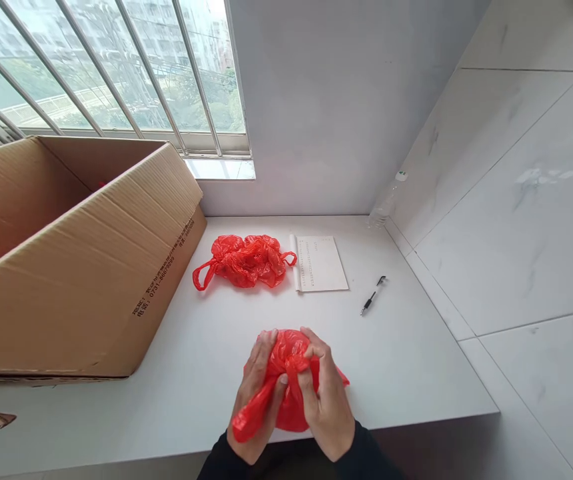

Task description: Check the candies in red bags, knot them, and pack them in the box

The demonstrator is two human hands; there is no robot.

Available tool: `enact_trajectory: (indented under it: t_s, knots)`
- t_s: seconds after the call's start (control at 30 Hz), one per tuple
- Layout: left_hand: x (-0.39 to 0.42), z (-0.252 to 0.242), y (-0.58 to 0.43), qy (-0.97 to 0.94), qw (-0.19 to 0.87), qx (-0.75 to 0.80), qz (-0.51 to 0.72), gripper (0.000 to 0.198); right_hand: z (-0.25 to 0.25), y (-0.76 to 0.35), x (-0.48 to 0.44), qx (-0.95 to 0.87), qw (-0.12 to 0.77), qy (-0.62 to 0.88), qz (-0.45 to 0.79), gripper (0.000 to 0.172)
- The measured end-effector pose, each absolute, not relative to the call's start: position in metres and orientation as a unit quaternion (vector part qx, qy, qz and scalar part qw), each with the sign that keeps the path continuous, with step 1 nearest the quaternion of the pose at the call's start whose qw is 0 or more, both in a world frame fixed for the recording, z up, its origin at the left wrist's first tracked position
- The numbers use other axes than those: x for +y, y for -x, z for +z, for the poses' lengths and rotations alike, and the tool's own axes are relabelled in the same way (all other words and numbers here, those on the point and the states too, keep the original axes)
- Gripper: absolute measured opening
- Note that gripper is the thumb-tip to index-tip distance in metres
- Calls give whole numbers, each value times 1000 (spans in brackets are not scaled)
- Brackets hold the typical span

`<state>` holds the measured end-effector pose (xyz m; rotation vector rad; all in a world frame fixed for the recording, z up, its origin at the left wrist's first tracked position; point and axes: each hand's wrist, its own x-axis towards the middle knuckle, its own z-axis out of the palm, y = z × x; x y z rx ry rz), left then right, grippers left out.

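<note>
A full red plastic bag (290, 407) rests at the front of the white table, its neck gathered on top as a knot or twist. My left hand (254, 393) wraps its left side, with a loose end of the bag lying across the palm and thumb. On the other side, my right hand (325, 393) grips the gathered plastic near the knot, thumb and fingers bent around it. What the bag contains is hidden. Behind it lies a second, crumpled red plastic bag (249, 260) with two handle loops, apart from both hands.
A large open cardboard box (91, 287) stands on the left, with something red partly visible inside. An open notepad (320, 263), a black-and-clear pen (372, 296) and a clear plastic bottle (385, 203) are on the white table (416, 373). Tiled wall borders the right; a barred window is behind.
</note>
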<state>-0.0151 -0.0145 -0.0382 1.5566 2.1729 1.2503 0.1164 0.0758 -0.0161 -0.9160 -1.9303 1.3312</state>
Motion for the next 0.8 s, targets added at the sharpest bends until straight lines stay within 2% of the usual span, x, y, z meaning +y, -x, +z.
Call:
enact_trajectory:
  t_s: [0.13, 0.37, 0.43, 0.6, 0.7, 0.8]
  knots:
    - [-13, -62, 12, -583, 73, 730, 349, 65, -55, -119, 65, -794, 312, 335, 400, 19]
    - [-12, -82, 13, -593, 9, 746, 304, 66, -82, -115, 75, -829, 293, 332, 341, 52]
    - [-11, -84, 13, -590, 4, 748, 304, 65, -81, -114, 77, -817, 291, 333, 370, 51]
    - [-20, -71, 18, -544, -1, 765, 345, 58, -58, -122, 94, -680, 319, 344, 564, 20]
    - [-24, -56, 21, -499, -8, 779, 379, 56, -39, -126, 111, -562, 332, 365, 664, 23]
    - [-20, -46, 19, -499, -23, 759, 419, 50, -25, -124, 119, -513, 330, 364, 704, 29]
